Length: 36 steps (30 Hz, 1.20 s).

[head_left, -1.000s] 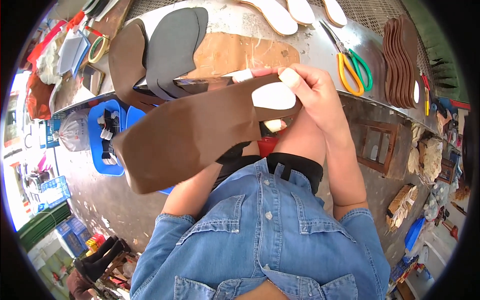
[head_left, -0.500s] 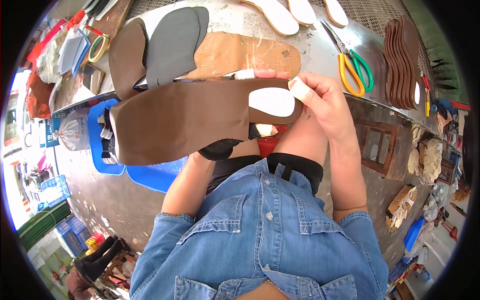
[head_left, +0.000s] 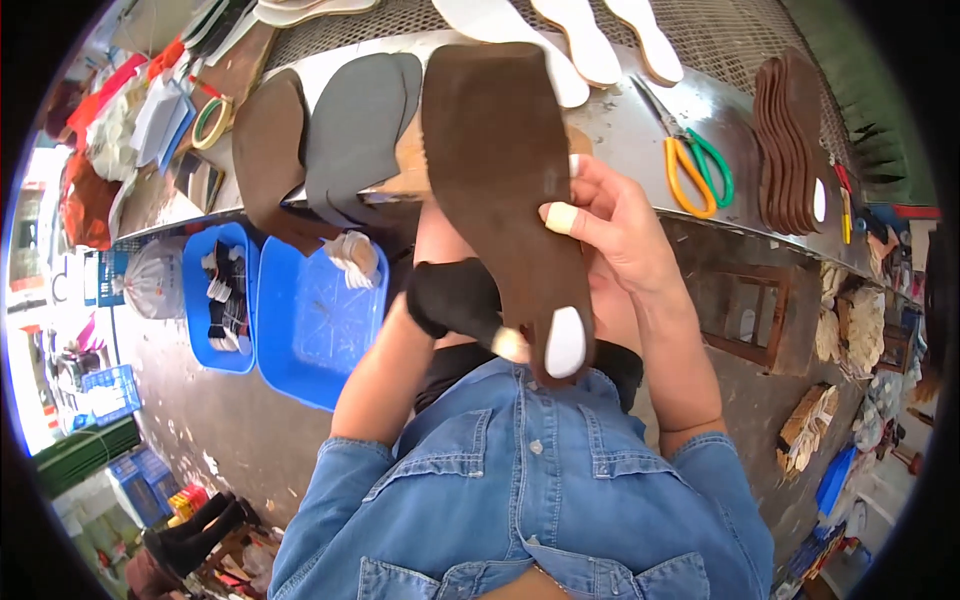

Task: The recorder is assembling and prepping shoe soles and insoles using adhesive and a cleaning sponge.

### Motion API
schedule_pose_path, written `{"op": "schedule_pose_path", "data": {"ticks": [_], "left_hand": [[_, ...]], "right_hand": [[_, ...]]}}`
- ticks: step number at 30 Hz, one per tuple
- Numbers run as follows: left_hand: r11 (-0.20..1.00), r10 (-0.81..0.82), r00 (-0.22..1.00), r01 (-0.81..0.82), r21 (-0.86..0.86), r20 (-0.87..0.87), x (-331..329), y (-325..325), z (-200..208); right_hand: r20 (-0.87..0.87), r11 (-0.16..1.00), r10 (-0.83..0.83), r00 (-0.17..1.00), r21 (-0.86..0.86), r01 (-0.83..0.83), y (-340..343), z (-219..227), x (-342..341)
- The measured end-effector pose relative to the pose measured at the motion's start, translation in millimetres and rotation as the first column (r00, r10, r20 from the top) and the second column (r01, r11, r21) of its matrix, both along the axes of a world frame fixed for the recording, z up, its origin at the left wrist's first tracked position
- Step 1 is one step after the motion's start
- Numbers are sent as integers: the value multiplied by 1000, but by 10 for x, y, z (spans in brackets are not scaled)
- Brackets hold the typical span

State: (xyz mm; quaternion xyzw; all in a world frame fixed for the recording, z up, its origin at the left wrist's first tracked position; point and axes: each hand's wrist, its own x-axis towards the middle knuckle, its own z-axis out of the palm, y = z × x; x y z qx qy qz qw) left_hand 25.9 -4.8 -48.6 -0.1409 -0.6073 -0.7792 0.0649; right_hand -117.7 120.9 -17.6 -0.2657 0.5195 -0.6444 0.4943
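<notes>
A brown insole [head_left: 495, 150] with a white oval patch [head_left: 566, 342] at its narrow heel end stands lengthwise before me, wide end pointing away. My left hand [head_left: 465, 303], in a black fingerless covering, pinches its edge near the heel; most of those fingers are behind it. Along the right edge, my right hand [head_left: 618, 222] grips the middle, its thumb on top and tape round the fingertips. Beneath the insole, a tan sheet [head_left: 408, 165] shows in part on the metal bench [head_left: 610, 125]. Dark grey sole pieces [head_left: 352, 125] and a brown one [head_left: 270, 150] lie to the left.
Scissors with orange and green handles [head_left: 695, 170] lie right of the insole, beside a stack of brown insoles [head_left: 785, 145]. White insoles [head_left: 575, 45] rest at the back. Two blue bins [head_left: 325, 375] stand below left, one holding dark bundles [head_left: 228, 295]. A wooden frame [head_left: 765, 310] is under the bench.
The insole has turned from lying crosswise to lengthwise, its patched heel now toward me. My left hand has come out from under it to the heel; my right hand now holds the middle.
</notes>
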Motion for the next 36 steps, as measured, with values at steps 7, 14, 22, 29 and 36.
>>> {"op": "schedule_pose_path", "data": {"ticks": [7, 14, 22, 29, 36], "left_hand": [[804, 522, 744, -592, 49, 417, -27, 8, 204], [822, 541, 731, -563, -79, 416, -24, 112, 268], [736, 648, 542, -627, -256, 536, -24, 104, 279], [765, 624, 578, -590, -259, 525, -61, 80, 332], [678, 592, 642, -724, 131, 487, -160, 23, 217]], "right_hand": [[-127, 991, -55, 990, 115, 70, 54, 18, -3], [-330, 981, -195, 923, -72, 182, -79, 12, -211], [-358, 976, -99, 929, -215, 21, -86, -81, 2], [-301, 957, -275, 913, -177, 230, -398, 165, -339], [-186, 995, -97, 978, -1, 99, -137, -129, -80]]}}
